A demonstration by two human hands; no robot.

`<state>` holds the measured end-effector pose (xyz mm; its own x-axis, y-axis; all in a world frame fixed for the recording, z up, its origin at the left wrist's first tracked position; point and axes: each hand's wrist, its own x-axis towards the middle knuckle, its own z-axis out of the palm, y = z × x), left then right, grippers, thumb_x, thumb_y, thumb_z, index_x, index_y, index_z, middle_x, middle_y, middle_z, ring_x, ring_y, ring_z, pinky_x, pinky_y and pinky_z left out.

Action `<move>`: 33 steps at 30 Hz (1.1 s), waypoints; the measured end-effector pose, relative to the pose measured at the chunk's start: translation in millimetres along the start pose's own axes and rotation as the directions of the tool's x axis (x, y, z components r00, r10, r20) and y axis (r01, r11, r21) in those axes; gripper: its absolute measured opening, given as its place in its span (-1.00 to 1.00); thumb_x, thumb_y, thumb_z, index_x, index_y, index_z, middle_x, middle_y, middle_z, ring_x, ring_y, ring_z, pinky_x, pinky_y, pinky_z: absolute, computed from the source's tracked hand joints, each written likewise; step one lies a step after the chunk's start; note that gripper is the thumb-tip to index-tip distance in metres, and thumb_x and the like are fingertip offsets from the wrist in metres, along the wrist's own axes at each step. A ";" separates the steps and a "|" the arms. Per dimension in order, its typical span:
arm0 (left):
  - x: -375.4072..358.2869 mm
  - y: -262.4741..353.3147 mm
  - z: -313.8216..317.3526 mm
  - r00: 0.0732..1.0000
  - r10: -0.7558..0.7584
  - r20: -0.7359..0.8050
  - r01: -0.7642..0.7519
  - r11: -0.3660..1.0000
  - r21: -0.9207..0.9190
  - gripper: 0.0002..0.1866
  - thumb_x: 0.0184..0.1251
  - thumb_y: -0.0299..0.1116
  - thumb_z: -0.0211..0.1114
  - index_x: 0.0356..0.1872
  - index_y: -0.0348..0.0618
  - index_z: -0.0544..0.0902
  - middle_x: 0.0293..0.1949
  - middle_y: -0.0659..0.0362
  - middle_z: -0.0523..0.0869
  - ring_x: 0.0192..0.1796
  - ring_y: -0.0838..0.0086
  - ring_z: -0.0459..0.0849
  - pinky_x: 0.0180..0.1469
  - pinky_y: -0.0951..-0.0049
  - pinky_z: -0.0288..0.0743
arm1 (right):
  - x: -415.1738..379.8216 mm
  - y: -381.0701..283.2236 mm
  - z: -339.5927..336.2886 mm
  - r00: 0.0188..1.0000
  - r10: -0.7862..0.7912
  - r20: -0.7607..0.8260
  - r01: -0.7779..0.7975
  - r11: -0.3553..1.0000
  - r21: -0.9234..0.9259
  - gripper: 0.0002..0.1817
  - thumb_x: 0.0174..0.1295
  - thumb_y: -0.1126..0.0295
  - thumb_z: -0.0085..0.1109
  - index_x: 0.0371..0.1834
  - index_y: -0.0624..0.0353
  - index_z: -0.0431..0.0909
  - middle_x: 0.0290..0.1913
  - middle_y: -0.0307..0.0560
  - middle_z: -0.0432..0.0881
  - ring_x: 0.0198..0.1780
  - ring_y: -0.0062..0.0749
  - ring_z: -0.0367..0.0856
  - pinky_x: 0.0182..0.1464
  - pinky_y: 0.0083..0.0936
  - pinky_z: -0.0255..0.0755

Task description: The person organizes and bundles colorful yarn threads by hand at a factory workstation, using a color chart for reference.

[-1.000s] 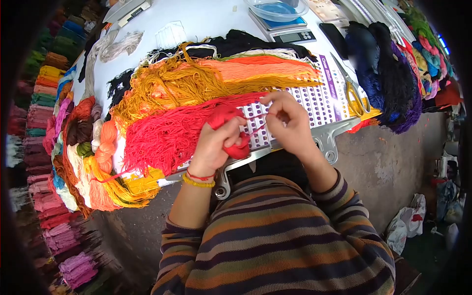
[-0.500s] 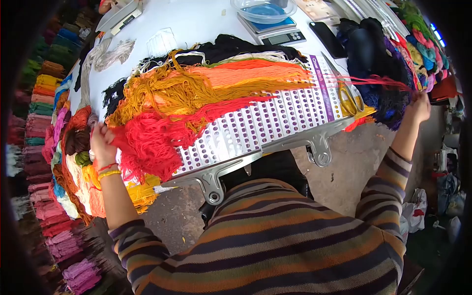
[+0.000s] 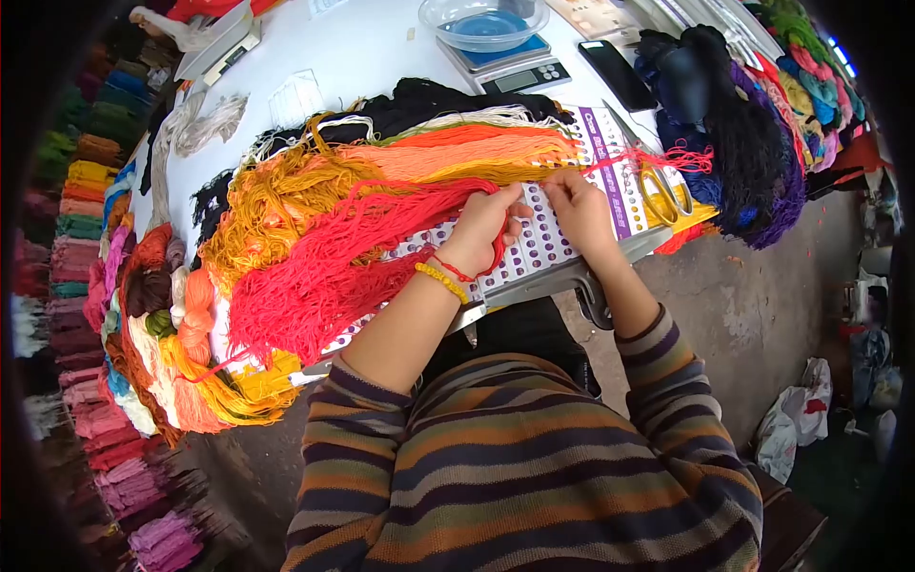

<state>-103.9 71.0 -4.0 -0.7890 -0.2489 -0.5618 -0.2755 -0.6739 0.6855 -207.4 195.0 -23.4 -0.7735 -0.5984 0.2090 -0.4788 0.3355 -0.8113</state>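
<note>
My left hand is closed round one end of a loose skein of red embroidery thread, which trails left across the board. Just to its right, my right hand has thumb and fingers pinched together over the board; what they pinch is hidden. Under both hands lies a white thread card with rows of punched holes and a purple printed strip. Orange, peach and gold threads lie along its upper part. Loose red strands extend past the strip, crossing near the scissors.
A large metal clip grips the board's near edge. Behind stand a scale with a clear bowl and a black phone. Dark skeins hang at right; coloured skeins at left.
Both hands have come in from the far sides to the middle of the card. The red skein now stretches toward my left hand, and my right hand has left the red strands' far end.
</note>
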 end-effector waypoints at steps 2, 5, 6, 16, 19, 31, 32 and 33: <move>3.3 1.0 1.7 1.000 0.013 -0.015 -0.013 1.000 -0.007 -0.80 0.24 -0.28 0.10 -0.31 -0.22 0.49 -0.49 0.16 0.56 -0.65 0.61 0.39 -0.67 0.63 0.17 | -0.6 2.1 4.8 0.995 -0.072 -0.064 0.071 0.997 -0.025 -0.88 0.08 0.43 0.12 -0.32 0.20 0.53 -0.42 0.05 0.60 -0.39 -0.07 0.59 -0.37 -0.36 0.45; 6.0 1.9 10.3 0.996 0.074 -0.046 -0.063 0.977 0.206 -0.82 0.24 -0.33 0.11 -0.30 -0.25 0.52 -0.49 0.20 0.54 -0.59 0.62 0.42 -0.58 0.65 0.23 | -1.4 2.2 7.8 0.991 -0.102 -0.084 0.095 0.993 -0.076 -0.91 0.09 0.44 0.12 -0.35 0.19 0.52 -0.38 0.04 0.58 -0.37 -0.07 0.58 -0.36 -0.30 0.45; 6.3 0.3 15.5 0.979 0.197 -0.051 -0.171 0.932 0.319 -0.84 0.22 -0.37 0.10 -0.32 -0.26 0.53 -0.51 0.21 0.55 -0.56 0.62 0.45 -0.56 0.66 0.25 | -1.9 0.7 8.1 0.986 -0.140 -0.090 0.130 0.986 -0.109 -0.91 0.09 0.43 0.11 -0.37 0.19 0.52 -0.38 0.03 0.57 -0.37 -0.06 0.57 -0.36 -0.28 0.44; 31.5 -4.9 12.7 0.941 0.335 -0.036 -0.267 0.807 0.527 -0.90 0.09 -0.52 0.11 -0.42 -0.34 0.56 -0.59 0.15 0.59 -0.58 0.52 0.57 -0.55 0.54 0.40 | -2.7 -5.9 10.1 0.979 -0.194 -0.061 0.175 0.957 -0.231 -0.88 0.12 0.36 0.03 -0.42 0.16 0.50 -0.43 0.01 0.56 -0.42 -0.05 0.56 -0.40 -0.24 0.42; 29.4 -1.1 14.9 0.938 0.346 -0.002 -0.252 0.687 0.682 -0.88 0.11 -0.47 0.12 -0.45 -0.31 0.58 -0.63 0.14 0.60 -0.57 0.49 0.60 -0.52 0.52 0.42 | -1.7 -3.7 11.1 0.987 -0.150 -0.064 0.134 0.968 -0.213 -0.88 0.11 0.36 0.04 -0.42 0.15 0.50 -0.48 0.00 0.56 -0.45 -0.07 0.56 -0.42 -0.26 0.41; -18.4 26.2 -17.8 0.933 0.355 -0.049 -0.325 0.895 0.306 -0.91 0.08 -0.41 0.22 -0.47 -0.22 0.60 -0.67 0.30 0.53 -0.67 0.71 0.33 -0.60 0.65 0.18 | -4.8 -10.9 6.5 0.993 -0.112 -0.038 0.104 0.981 -0.162 -0.89 -0.04 0.41 0.15 -0.41 0.11 0.49 -0.44 -0.09 0.57 -0.46 -0.24 0.58 -0.44 -0.37 0.43; -23.8 25.5 -18.2 0.954 0.300 -0.009 -0.294 0.941 0.165 -0.92 0.13 -0.46 0.17 -0.37 -0.24 0.56 -0.61 0.30 0.51 -0.67 0.71 0.25 -0.63 0.71 0.08 | -4.6 -10.2 6.8 0.991 -0.130 -0.037 0.121 0.975 -0.186 -0.89 -0.03 0.41 0.14 -0.41 0.12 0.49 -0.43 -0.08 0.57 -0.45 -0.22 0.58 -0.43 -0.36 0.43; -28.4 24.2 -16.5 0.954 0.299 -0.008 -0.294 0.942 0.163 -0.92 0.13 -0.46 0.17 -0.37 -0.24 0.56 -0.61 0.30 0.51 -0.67 0.71 0.25 -0.63 0.71 0.08 | -5.1 -9.4 6.9 0.989 -0.147 -0.034 0.137 0.968 -0.211 -0.90 -0.02 0.42 0.14 -0.41 0.12 0.49 -0.42 -0.08 0.56 -0.44 -0.21 0.58 -0.42 -0.35 0.43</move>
<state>-79.2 50.3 20.9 -0.8308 -0.4447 -0.3347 -0.1172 -0.4480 0.8863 -196.1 189.8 -20.6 -0.7084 -0.6159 0.3447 -0.6569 0.3967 -0.6411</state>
